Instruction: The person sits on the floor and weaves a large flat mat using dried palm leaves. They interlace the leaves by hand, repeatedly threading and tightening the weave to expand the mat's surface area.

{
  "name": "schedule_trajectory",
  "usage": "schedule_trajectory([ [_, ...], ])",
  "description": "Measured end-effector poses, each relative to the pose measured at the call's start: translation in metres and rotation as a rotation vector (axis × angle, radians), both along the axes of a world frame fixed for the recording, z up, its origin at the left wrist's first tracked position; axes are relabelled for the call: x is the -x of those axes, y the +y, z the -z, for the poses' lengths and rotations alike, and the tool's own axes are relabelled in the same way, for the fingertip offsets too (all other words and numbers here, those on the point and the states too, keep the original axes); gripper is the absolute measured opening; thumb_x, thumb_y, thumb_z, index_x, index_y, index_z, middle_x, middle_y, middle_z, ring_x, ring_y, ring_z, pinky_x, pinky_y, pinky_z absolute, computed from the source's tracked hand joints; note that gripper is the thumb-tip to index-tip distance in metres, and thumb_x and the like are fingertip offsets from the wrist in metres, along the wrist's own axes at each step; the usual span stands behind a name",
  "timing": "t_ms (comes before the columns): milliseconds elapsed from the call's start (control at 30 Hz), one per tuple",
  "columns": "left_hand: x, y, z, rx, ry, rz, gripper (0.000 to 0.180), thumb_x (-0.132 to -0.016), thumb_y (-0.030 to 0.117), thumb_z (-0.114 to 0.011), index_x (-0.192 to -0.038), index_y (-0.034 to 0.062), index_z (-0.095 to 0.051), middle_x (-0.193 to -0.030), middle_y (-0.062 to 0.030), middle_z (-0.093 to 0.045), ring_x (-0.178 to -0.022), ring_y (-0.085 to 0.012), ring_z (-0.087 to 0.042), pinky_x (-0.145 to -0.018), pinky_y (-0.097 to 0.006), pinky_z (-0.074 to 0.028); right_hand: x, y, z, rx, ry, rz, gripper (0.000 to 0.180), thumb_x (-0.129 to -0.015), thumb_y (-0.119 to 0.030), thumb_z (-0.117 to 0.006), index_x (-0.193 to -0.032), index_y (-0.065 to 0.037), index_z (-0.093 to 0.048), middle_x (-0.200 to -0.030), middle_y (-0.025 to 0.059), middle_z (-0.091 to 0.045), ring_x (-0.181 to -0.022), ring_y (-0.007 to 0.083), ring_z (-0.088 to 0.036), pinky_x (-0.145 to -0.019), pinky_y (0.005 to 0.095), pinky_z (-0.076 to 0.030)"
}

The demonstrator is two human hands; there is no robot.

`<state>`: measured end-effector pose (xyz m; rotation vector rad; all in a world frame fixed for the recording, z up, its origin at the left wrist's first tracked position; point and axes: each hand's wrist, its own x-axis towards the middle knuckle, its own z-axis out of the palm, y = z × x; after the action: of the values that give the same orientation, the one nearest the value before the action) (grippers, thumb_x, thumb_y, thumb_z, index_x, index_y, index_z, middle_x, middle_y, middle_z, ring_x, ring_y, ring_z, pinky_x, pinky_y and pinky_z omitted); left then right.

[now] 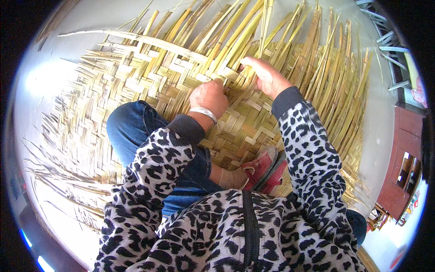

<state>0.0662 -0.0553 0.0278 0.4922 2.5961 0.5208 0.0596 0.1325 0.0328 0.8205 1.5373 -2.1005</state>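
Gripping pale straw strips (235,41), left hand (209,96) fisted, right hand (267,75) curled, on the woven mat (113,90).

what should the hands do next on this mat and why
Probably the right hand should fold a lifted strip down across the weave. The left hand presses on the woven mat at its edge, and loose strips beyond it lie unwoven.

hands: left (209,96), right (267,76) | pressing woven mat (136,81) | loose strips (235,31)
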Motion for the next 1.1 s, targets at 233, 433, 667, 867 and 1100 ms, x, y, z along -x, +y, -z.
schedule_trajectory([
  [233, -0.004, 0.0, 0.0, -0.036, -0.006, -0.094, 0.022, -0.079, 0.02, -0.055, -0.094, 0.0034, -0.06, -0.087, -0.0257, -0.066, -0.086, -0.0438, -0.064, -0.08, -0.051, -0.051, 0.004, -0.002, 0.008, -0.112, -0.004, -0.022, 0.032, -0.089, -0.028, -0.059, -0.106, -0.001, -0.058, -0.09, 0.0066, -0.065, -0.066, 0.0158, -0.065, -0.053, 0.0302, -0.056],
  [433, 0.005, -0.006, 0.024, -0.191, -0.052, -0.089, 0.03, -0.078, 0.027, -0.058, -0.09, 0.0008, -0.066, -0.083, -0.0256, -0.066, -0.083, -0.0426, -0.065, -0.078, -0.049, -0.051, 0.004, 0.002, 0.017, -0.2, -0.022, -0.019, 0.035, -0.088, -0.027, -0.06, -0.109, 0.0, -0.055, -0.091, 0.0071, -0.063, -0.069, 0.0157, -0.065, -0.053, 0.0308, -0.056],
  [667, 0.023, -0.003, 0.018, -0.076, -0.225, 0.086, 0.033, -0.081, 0.031, -0.06, -0.096, 0.0024, -0.07, -0.094, -0.0246, -0.067, -0.092, -0.0391, -0.065, -0.083, -0.046, -0.051, 0.001, 0.011, 0.014, -0.037, -0.071, -0.06, 0.028, -0.086, -0.022, -0.061, -0.107, -0.005, -0.055, -0.09, 0.0048, -0.064, -0.07, 0.0165, -0.065, -0.061, 0.0328, -0.058],
  [867, 0.013, 0.004, 0.002, -0.001, -0.106, 0.046, 0.035, -0.083, 0.036, -0.062, -0.095, 0.0044, -0.07, -0.092, -0.0211, -0.069, -0.089, -0.0377, -0.067, -0.081, -0.046, -0.052, 0.004, 0.009, 0.016, 0.076, -0.085, -0.038, 0.022, -0.085, -0.02, -0.063, -0.102, -0.007, -0.059, -0.087, 0.0038, -0.066, -0.071, 0.0165, -0.066, -0.061, 0.0311, -0.058],
  [1100, 0.006, 0.006, -0.003, 0.016, 0.018, 0.1, 0.028, -0.083, 0.031, -0.056, -0.085, 0.0053, -0.067, -0.086, -0.0208, -0.068, -0.084, -0.0386, -0.066, -0.076, -0.048, -0.053, -0.003, 0.009, 0.012, 0.085, -0.043, 0.0, 0.02, -0.084, -0.017, -0.063, -0.102, -0.007, -0.062, -0.089, 0.0036, -0.067, -0.074, 0.0171, -0.066, -0.065, 0.0326, -0.058],
])
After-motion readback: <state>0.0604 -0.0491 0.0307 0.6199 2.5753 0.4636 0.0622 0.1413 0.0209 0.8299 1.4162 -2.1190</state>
